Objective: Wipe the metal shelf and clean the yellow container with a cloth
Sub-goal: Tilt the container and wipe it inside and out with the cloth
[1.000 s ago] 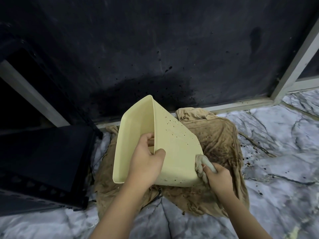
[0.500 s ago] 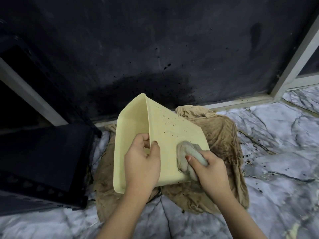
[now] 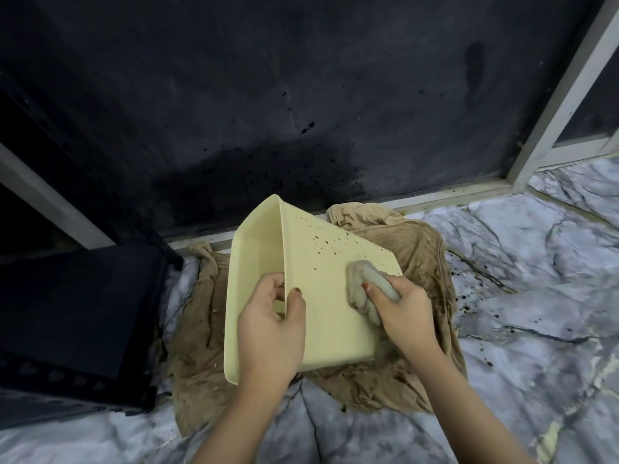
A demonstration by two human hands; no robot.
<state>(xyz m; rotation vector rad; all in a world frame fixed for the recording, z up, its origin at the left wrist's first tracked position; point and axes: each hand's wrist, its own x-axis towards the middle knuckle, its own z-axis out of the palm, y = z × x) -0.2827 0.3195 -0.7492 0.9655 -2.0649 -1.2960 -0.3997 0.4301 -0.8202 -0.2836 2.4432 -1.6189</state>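
wiping the speckled face of the yellow container

my right hand [image 3: 400, 308] bunches the cloth [image 3: 360, 289] against the yellow container [image 3: 321, 296], while my left hand [image 3: 273, 324] pinches its edge, thumb on the outer face, tilting it over the brown rag [image 3: 395, 373]. dark specks lie just beyond the cloth; i'd press flat and sweep up through them, bracing firmly.

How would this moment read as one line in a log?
left hand: grips yellow container edge | right hand: presses cloth on its spotted side | step: wiping
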